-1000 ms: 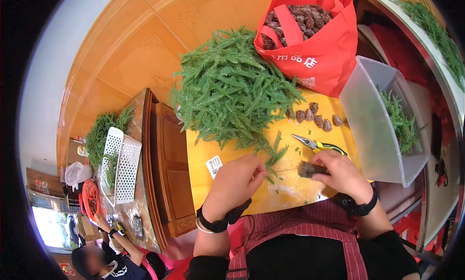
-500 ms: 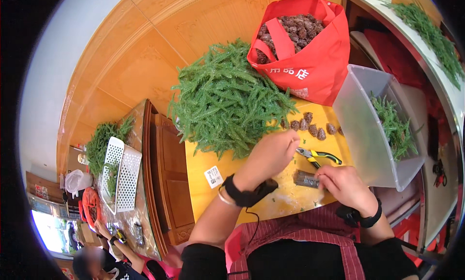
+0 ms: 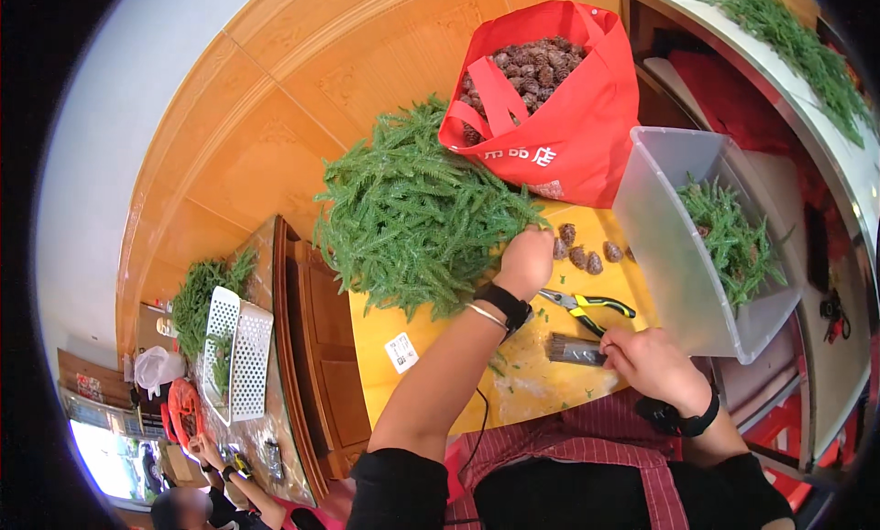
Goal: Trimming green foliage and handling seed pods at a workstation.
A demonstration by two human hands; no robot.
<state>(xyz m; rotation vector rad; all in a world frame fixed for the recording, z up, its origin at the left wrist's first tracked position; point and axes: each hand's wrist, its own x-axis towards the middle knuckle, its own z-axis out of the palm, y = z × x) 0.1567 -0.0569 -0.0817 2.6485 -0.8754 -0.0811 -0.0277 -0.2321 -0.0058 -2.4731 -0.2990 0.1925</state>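
My left hand reaches to the right edge of a heap of green artificial pine sprigs, beside several small brown pine cones. Its fingers are curled, and what they grip, if anything, is hidden. My right hand is closed at the right end of a bundle of thin dark wires lying on the yellow tabletop. Between my hands lie pliers with yellow-and-black handles, their jaws pointing left.
A red fabric bag full of pine cones stands at the back. On the right is a clear plastic bin holding sprigs. A white label lies at the table's left. Another person works at a side table with a white perforated basket.
My left hand has moved away from me, from near the pliers' jaws to the cones and sprigs. My right hand stays at the wire bundle. The view has shifted slightly.
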